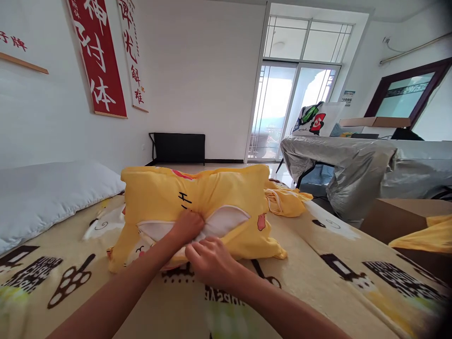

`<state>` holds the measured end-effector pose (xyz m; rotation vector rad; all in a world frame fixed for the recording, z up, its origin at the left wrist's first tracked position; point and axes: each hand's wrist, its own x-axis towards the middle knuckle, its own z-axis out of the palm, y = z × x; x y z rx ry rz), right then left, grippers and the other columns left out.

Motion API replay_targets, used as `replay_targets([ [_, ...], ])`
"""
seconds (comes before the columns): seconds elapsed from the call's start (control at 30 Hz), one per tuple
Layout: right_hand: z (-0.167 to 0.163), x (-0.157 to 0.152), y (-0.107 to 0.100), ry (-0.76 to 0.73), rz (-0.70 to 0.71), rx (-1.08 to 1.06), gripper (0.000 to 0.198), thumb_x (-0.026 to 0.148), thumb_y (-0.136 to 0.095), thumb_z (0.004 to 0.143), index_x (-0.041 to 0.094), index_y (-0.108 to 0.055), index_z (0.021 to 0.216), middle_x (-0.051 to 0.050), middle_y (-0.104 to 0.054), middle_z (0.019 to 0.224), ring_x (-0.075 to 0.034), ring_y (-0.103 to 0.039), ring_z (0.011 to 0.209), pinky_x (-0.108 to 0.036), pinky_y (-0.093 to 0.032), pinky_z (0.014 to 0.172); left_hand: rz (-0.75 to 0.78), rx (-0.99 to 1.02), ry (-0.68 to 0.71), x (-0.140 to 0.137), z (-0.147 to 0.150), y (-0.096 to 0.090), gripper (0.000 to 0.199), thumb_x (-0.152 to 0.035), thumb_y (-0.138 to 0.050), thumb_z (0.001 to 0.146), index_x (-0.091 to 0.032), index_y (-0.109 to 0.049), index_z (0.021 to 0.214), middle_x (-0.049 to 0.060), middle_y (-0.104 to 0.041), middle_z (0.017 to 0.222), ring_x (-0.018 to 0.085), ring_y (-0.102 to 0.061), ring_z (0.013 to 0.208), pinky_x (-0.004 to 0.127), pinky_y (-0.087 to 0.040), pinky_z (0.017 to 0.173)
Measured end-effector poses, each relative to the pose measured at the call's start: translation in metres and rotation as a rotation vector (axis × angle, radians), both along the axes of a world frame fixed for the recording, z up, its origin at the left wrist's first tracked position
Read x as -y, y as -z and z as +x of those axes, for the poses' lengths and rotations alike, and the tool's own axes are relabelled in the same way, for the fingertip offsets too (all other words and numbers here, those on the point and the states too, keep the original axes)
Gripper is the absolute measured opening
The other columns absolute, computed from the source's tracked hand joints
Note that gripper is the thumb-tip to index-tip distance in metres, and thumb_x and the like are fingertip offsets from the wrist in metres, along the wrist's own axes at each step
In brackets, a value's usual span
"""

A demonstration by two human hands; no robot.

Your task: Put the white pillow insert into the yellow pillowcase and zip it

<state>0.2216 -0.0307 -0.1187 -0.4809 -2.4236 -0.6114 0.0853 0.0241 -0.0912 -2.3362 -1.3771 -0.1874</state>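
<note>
The yellow pillowcase (pixel 233 188) wraps most of the white insert (pixel 228 222). Its middle still gapes unclosed, where your left hand (pixel 189 225) and right hand (pixel 211 259) pinch its fabric between closed fingers.

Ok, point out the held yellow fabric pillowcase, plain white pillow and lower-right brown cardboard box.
Yellow fabric pillowcase (pixel 207 198): head view, front centre.
Plain white pillow (pixel 52 200): head view, visible middle.
Brown cardboard box (pixel 390 216): head view, upper-left part.
</note>
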Motion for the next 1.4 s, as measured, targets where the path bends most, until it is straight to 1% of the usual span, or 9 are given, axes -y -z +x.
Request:
replay_targets([
  [0.17,0.006,-0.034,-0.041,0.133,0.043,-0.183,0.017,0.01,-0.041,0.081,0.019,-0.047,0.068,0.001,-0.054,0.056,-0.011,-0.046,0.049,-0.027,-0.022,0.053,0.255,0.333,-0.223,-0.012,-0.012,-0.078,0.029,-0.014,-0.03,0.088,-0.01,-0.058,0.083,0.011,-0.059,0.077,0.02,-0.055,0.071,0.03,-0.031,0.061],
  [0.3,0.003,-0.057,-0.067,0.22,-0.024,-0.353,0.02,0.014,-0.039,0.085,0.019,-0.051,0.068,0.001,-0.055,0.058,-0.01,-0.045,0.051,-0.025,-0.024,0.054,0.16,0.481,-0.131,-0.011,-0.01,-0.112,0.024,-0.024,-0.035,0.085,-0.018,-0.044,0.063,-0.002,-0.044,0.061,0.013,-0.043,0.06,0.026,-0.026,0.056],
  [0.53,-0.011,-0.058,-0.078,0.212,0.061,-0.422,0.025,0.019,-0.037,0.09,0.02,-0.056,0.072,-0.003,-0.052,0.069,-0.015,-0.047,0.068,-0.027,-0.03,0.066,-0.484,0.957,0.215,0.011,-0.01,-0.106,0.022,-0.032,-0.047,0.072,-0.017,-0.042,0.057,-0.004,-0.04,0.059,0.011,-0.037,0.058,0.023,-0.03,0.052],
  [0.7,-0.006,-0.053,-0.081,0.156,0.195,-0.544,0.022,0.016,-0.04,0.087,0.02,-0.055,0.071,-0.008,-0.055,0.096,-0.02,-0.046,0.093,-0.034,-0.033,0.082,-0.599,0.961,0.218,0.041,-0.022,-0.118,0.023,-0.035,-0.052,0.075,-0.014,-0.058,0.067,-0.002,-0.051,0.066,0.012,-0.043,0.062,0.022,-0.035,0.054],
  [0.9,-0.004,-0.049,-0.077,0.06,0.298,-0.551,0.033,0.014,-0.029,0.088,0.021,-0.044,0.059,-0.002,-0.046,0.059,-0.015,-0.039,0.058,-0.028,-0.029,0.06,-0.541,0.825,0.266,0.073,-0.021,-0.135,0.032,-0.031,-0.048,0.08,-0.017,-0.035,0.054,-0.005,-0.028,0.056,0.008,-0.025,0.053,0.024,-0.021,0.047],
  [1.03,0.001,-0.051,-0.082,0.036,0.287,-0.53,0.032,0.013,-0.027,0.085,0.022,-0.039,0.057,0.001,-0.037,0.052,-0.014,-0.034,0.05,-0.027,-0.025,0.053,-0.325,0.659,0.208,0.095,-0.015,-0.134,0.035,-0.036,-0.04,0.086,-0.019,-0.035,0.057,-0.004,-0.035,0.057,0.01,-0.032,0.055,0.025,-0.029,0.052],
  [1.13,0.01,-0.051,-0.091,0.075,0.273,-0.589,0.028,0.012,-0.029,0.082,0.023,-0.037,0.057,0.001,-0.036,0.052,-0.014,-0.033,0.049,-0.027,-0.026,0.053,0.03,0.586,0.08,0.11,-0.019,-0.12,0.031,-0.045,-0.036,0.091,-0.02,-0.053,0.083,0.001,-0.057,0.083,0.017,-0.052,0.077,0.029,-0.04,0.071],
  [1.23,0.02,-0.047,-0.1,0.118,0.272,-0.639,0.026,0.011,-0.029,0.081,0.023,-0.035,0.058,0.0,-0.036,0.052,-0.014,-0.034,0.05,-0.027,-0.027,0.053,0.251,0.463,-0.015,0.118,-0.032,-0.099,0.052,-0.057,-0.047,0.084,-0.02,-0.047,0.12,0.009,-0.056,0.119,0.027,-0.05,0.11,0.041,-0.038,0.093],
  [1.4,0.026,-0.028,-0.105,-0.031,0.422,-0.622,0.027,0.013,-0.032,0.085,0.022,-0.033,0.059,0.002,-0.033,0.053,-0.013,-0.031,0.05,-0.028,-0.024,0.053,0.281,0.454,-0.063,0.107,-0.05,-0.065,0.042,-0.054,-0.041,0.088,-0.018,-0.053,0.104,0.008,-0.061,0.102,0.026,-0.056,0.097,0.04,-0.042,0.084],
])
